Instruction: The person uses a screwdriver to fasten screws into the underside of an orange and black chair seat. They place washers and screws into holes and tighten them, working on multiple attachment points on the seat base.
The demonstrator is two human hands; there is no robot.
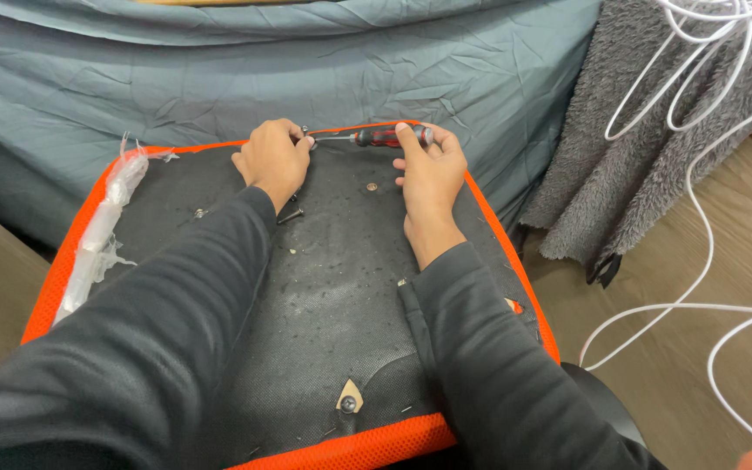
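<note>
Centrally, upturned seat base (324, 287), black fabric, orange rim; grey sheet (306, 78) beyond. Right hand (428, 174) clamped on red-black screwdriver (380, 136) at far edge. Left hand (273, 159) closed, fingertips pinching at its tip. Loose black screw (290, 215) just near of left hand.

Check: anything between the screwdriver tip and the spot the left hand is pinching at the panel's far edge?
Nothing visible. The screwdriver, gripped by the right hand, runs straight to the left hand; its tip meets those fingertips.
</note>
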